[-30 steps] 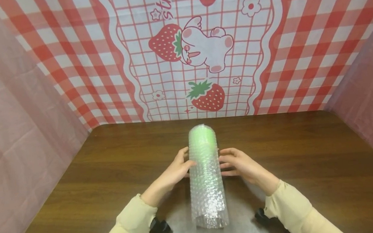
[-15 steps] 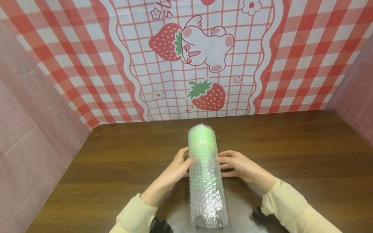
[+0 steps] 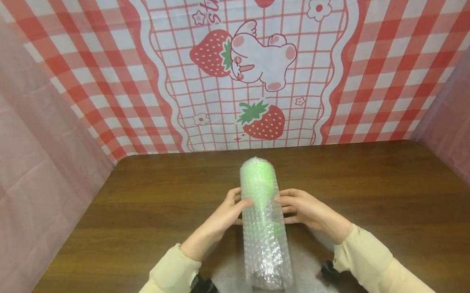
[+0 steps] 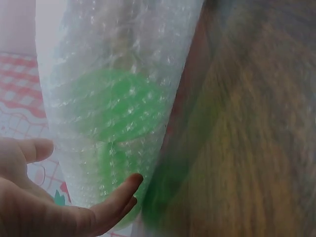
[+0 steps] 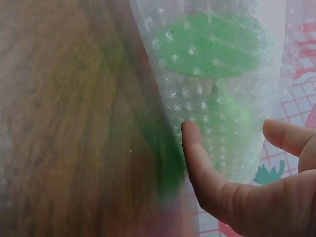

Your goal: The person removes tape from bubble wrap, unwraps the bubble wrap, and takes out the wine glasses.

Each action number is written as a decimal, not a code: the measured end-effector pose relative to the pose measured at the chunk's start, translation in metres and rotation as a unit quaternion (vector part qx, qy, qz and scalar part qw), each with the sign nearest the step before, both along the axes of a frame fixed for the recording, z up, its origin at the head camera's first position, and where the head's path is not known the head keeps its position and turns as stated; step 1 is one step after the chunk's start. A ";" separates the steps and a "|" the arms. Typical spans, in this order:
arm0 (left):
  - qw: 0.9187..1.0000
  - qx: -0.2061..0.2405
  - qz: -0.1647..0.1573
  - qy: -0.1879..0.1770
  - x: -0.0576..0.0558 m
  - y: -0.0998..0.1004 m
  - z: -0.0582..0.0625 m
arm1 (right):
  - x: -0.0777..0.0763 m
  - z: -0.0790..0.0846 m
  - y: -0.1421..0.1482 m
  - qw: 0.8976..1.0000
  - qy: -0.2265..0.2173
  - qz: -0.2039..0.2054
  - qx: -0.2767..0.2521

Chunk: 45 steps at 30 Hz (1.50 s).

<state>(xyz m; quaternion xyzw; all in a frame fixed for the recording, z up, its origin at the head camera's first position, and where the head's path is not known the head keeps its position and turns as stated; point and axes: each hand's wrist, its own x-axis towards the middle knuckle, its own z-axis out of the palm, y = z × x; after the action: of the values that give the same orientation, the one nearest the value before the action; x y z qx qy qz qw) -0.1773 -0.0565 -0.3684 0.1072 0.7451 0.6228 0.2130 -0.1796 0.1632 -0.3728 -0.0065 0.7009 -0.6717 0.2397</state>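
A roll of clear bubble wrap (image 3: 268, 254) stretches lengthwise from near to far, low over the table. Inside it shows a light green object (image 3: 258, 174), which in the wrist views has a round disc (image 5: 212, 44) and a narrow stem. My left hand (image 3: 225, 214) holds the roll's left side, thumb on top and fingers against its flank. Opposite, my right hand (image 3: 306, 210) holds the right side, its fingertips at the wrap. Close up, the left fingers (image 4: 116, 202) and right fingers (image 5: 192, 148) reach along the lower side, with each thumb at the upper edge.
Brown wood-grain table (image 3: 140, 209) lies all around, with a greyish sheen (image 3: 229, 289) under the roll's near end. A red-and-white strawberry cloth (image 3: 253, 62) hangs behind. Pink curtains (image 3: 34, 180) flank both sides. Black devices (image 3: 206, 289) sit beneath the cream sleeves (image 3: 162, 281).
My right fingers have come from the roll's edge to slightly over its side. The wrap's loose near edge looks turned a little; roll and hands appear slightly further right.
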 end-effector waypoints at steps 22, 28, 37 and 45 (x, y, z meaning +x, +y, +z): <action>0.996 0.039 -0.053 -0.056 0.004 0.003 -0.001 | 0.016 0.016 0.014 0.999 0.015 -0.004 0.047; 0.995 0.042 -0.058 -0.066 0.005 0.004 -0.001 | 0.019 0.016 0.016 0.999 0.013 -0.005 0.047; 0.995 0.038 -0.062 -0.075 0.006 0.003 -0.003 | 0.019 0.007 0.017 0.999 -0.001 -0.014 0.038; 0.994 0.036 -0.063 -0.077 0.006 0.003 -0.004 | 0.016 0.003 0.019 1.000 -0.016 -0.012 0.016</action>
<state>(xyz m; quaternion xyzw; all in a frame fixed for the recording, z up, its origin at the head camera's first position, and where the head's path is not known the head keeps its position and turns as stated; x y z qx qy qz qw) -0.1717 -0.0536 -0.3721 0.1129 0.6953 0.6412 0.3045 -0.1639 0.1827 -0.3696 0.0158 0.7076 -0.6634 0.2429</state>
